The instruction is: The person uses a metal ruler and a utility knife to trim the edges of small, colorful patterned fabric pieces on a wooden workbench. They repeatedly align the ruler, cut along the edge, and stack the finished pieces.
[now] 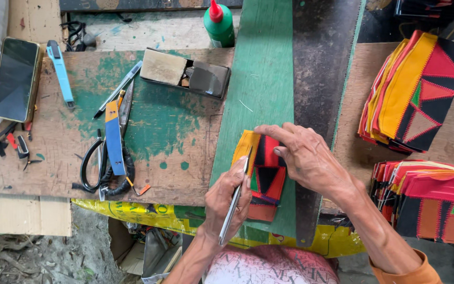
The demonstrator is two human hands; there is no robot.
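Patchwork piece (265,176): orange, red, black and green stitched panels, lying flat on the green board (262,89) near the front edge of the tabletop (174,137). Judged thin, light and limp; likely to shift or curl unless pressed flat, so best held by pressure from above, close to the edge being worked.

Right hand (306,158): palm down, fingers spread and flat on the far right part of the piece, pinning it. Forearm enters from the near right.

Left hand (227,202): closed around a slim metal blade (236,202), tip laid at the piece's left edge.

Outward: scissors (101,168) and blue utility knife (114,138) left, green glue bottle (219,23) far, stacks of similar pieces (421,89) right, phone (16,79) far left.
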